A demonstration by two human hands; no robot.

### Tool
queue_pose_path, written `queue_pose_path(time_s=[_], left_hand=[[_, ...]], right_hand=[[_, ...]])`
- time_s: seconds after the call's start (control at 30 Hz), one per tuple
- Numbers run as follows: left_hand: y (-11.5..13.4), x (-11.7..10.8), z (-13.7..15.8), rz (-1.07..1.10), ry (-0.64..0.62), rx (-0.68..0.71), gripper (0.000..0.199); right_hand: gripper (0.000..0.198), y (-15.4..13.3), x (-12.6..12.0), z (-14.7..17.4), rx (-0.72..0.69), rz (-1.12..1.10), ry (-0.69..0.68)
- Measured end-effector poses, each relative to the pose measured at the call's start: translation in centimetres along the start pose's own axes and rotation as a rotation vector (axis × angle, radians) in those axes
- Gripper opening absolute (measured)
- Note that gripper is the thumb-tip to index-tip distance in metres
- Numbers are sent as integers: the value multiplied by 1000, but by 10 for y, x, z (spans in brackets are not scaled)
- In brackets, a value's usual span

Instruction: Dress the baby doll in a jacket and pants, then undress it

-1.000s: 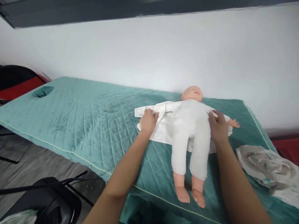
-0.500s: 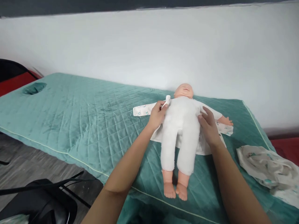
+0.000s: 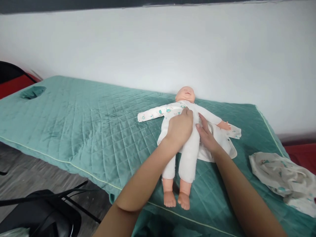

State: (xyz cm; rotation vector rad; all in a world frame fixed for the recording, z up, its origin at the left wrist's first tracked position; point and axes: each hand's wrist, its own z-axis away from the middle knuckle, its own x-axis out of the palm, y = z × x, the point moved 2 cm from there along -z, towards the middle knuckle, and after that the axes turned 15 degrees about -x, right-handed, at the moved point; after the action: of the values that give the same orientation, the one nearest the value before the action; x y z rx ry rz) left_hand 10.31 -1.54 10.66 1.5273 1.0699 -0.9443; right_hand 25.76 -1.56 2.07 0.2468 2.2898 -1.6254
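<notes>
A baby doll (image 3: 188, 164) with a white cloth body lies face up, its head toward the wall. Under it is spread a white baby shirt (image 3: 168, 111) with a small green print. One sleeve covers the doll's arm on my left; the other sleeve lies flat beneath the doll's bare arm. My left hand (image 3: 181, 126) is closed on the edge of the shirt's front, over the doll's chest. My right hand (image 3: 207, 133) rests against the doll's side, fingers apart, thumb and fingertips touching the white body.
A green quilted bed cover (image 3: 93, 131) with a face hole at the far left lies under everything. Crumpled printed baby clothing (image 3: 283, 179) sits at the right. A black chair (image 3: 41, 214) stands at lower left, and a white wall (image 3: 158, 49) rises behind.
My left hand has drawn the shirt's left front across the doll's chest. The doll has shifted slightly left, and my right hand has moved left with it.
</notes>
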Motion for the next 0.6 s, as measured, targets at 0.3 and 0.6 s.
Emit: queue_pose_path(time_s=[0.3, 0.6], left_hand=[[-2, -8, 51, 155, 118, 188, 29], [-29, -1, -27, 187, 59, -9, 35]], right_hand=[[79, 1, -3, -1, -32, -1, 8], [82, 0, 1, -3, -62, -48, 25]])
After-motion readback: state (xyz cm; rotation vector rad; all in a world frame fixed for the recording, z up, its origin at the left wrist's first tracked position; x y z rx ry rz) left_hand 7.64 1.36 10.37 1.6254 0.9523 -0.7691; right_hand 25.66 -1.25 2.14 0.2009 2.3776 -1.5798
